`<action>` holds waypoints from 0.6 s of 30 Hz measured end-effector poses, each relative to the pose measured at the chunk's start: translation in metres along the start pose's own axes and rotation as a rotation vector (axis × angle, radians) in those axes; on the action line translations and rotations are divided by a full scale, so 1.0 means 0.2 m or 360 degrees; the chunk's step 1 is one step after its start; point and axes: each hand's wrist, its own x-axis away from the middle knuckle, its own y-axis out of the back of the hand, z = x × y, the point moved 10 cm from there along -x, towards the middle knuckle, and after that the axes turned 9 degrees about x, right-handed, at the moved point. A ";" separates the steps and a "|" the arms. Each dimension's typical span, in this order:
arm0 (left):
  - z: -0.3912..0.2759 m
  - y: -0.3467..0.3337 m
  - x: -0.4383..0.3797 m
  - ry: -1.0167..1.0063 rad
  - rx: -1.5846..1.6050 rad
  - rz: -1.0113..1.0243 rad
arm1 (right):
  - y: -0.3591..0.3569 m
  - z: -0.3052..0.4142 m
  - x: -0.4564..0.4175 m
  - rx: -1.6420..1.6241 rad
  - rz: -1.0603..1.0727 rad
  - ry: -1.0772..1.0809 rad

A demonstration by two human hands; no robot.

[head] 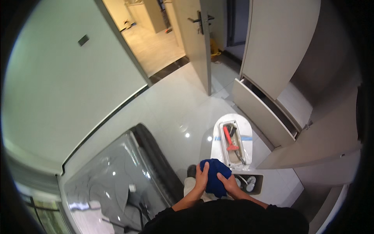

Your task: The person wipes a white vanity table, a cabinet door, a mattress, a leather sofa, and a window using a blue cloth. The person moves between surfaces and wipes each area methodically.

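Observation:
A bunched dark blue cloth (214, 177) is held between both my hands, close in front of my body. My left hand (202, 175) grips its left side, with the thumb lying along the top. On the right side my right hand (228, 182) holds it, thumb pressed onto the fabric. Just beyond the cloth, a white round-ended stool or lid (216, 128) bears a shallow tray (240, 137). In that tray lie a red-handled scraper (229, 139) and some dark items too small to tell. A bin (260, 182) holding white bottles or cans stands beside my right hand.
To the left is a bed or mattress (117, 169) under clear plastic wrap, with a dark side edge. A drawer (260, 111) stands pulled out of the cabinet (277, 44) at the right. The door (194, 44) ahead is ajar, above a tiled floor (175, 108).

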 end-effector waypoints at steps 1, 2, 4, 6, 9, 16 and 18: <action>0.03 -0.02 -0.08 0.0115 -0.0004 0.0035 | 0.02 0.05 -0.04 0.0115 -0.0106 0.0073; 0.08 -0.05 -0.17 0.0168 0.0079 0.0138 | 0.01 0.12 -0.07 0.0217 -0.0140 0.0170; 0.16 -0.17 -0.28 0.0640 0.0355 0.0562 | -0.01 0.19 -0.14 0.0371 -0.0219 0.0129; 0.10 -0.31 -0.30 0.0995 0.0512 0.0929 | -0.01 0.14 -0.22 0.0631 -0.0273 0.0025; 0.07 -0.30 -0.39 0.1288 0.0483 0.1247 | -0.03 0.31 -0.21 0.1234 -0.0485 -0.0392; 0.14 -0.21 -0.46 0.1692 -0.0369 0.1475 | 0.27 0.42 -0.15 0.0889 -0.1309 -0.0058; -0.02 -0.30 -0.46 0.1743 -0.0220 0.1330 | 0.37 0.30 -0.19 0.0836 -0.1349 -0.0042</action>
